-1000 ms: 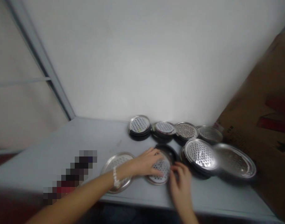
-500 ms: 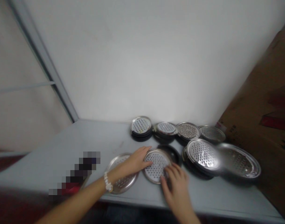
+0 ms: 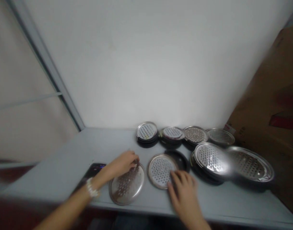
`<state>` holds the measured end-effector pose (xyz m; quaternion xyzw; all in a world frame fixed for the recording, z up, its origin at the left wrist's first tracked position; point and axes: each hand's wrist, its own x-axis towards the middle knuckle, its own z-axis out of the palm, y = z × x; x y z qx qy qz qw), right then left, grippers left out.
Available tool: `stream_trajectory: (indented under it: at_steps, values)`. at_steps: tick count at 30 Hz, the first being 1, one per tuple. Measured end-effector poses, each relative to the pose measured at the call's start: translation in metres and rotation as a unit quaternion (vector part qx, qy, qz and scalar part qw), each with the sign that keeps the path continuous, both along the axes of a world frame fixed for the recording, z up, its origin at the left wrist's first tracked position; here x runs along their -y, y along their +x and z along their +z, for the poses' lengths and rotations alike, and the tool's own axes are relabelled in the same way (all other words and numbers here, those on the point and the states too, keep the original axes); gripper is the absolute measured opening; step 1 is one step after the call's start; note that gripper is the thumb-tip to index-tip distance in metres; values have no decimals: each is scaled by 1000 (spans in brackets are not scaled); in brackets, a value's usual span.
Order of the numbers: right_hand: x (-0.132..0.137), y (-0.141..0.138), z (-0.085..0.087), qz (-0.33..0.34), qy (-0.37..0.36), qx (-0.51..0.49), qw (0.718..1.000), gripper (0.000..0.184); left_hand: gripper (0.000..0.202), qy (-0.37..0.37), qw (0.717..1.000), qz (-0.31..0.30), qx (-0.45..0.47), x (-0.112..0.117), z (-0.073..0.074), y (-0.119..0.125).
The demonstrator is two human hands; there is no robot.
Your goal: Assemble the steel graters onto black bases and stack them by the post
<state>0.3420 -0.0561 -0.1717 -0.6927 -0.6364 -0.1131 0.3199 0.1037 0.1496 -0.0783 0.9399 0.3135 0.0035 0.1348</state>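
My left hand [image 3: 126, 163] has its fingers curled at the upper rim of a round metal grater plate [image 3: 121, 195] on the left, and a bead bracelet circles that wrist. A second round grater plate [image 3: 160, 171] lies face up in the middle. Its right rim is held by my right hand [image 3: 184, 191], thumb and fingertips over the edge. Behind that rim, partly covered, sits a black round base or bowl [image 3: 182, 159].
Along the wall stand several stacks of graters on black bases, such as a left stack [image 3: 147, 132]. At right are another stack [image 3: 207, 158] and a larger oval-looking grater [image 3: 253, 164]. A dark device [image 3: 90, 172] lies left; a cardboard box [image 3: 268, 118] borders the right.
My left hand has let go of the middle grater plate and moved left to the other plate, which has shifted slightly towards me. My right hand stays on the middle plate.
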Motion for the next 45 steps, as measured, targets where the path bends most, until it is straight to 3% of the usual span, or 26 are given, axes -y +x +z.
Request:
stream_trajectory:
  at_steps: [3,10,12,14,17,19,21,24,27,30,34,37,45]
  values:
    - [1,-1,2,6,1,2,1000,35,23,-13,1000,2,-10,-1,21,-7]
    - [5,-4,7,35,1,15,999,39,20,22,999,30,28,-2,86,-20]
    - [6,-4,9,50,-7,16,999,34,16,47,998,35,31,6,97,-19]
    - [7,-5,12,70,-20,21,997,26,16,81,995,40,50,19,98,-14]
    - [8,-6,17,99,-32,31,994,25,17,153,981,56,108,45,78,-3]
    - [9,-6,20,111,-33,34,993,28,18,216,966,48,137,64,51,4]
    - [9,-6,20,120,-31,34,992,29,20,260,953,-9,155,81,21,8]
    - [10,-5,17,125,-25,24,992,38,17,278,940,-83,181,99,-19,5]
    - [10,-5,12,122,-27,7,992,55,15,246,943,-110,198,106,-42,-3]
    - [10,-5,9,120,-23,-5,992,65,41,188,954,-112,205,101,-51,-13]
    - [9,-6,10,126,-23,-17,992,74,91,115,970,25,211,85,-62,-21]
    - [9,-6,11,120,-31,-42,991,78,117,29,980,52,188,78,-70,-16]
    - [10,-2,-2,129,-15,-105,986,79,114,-54,977,75,191,84,-62,7]
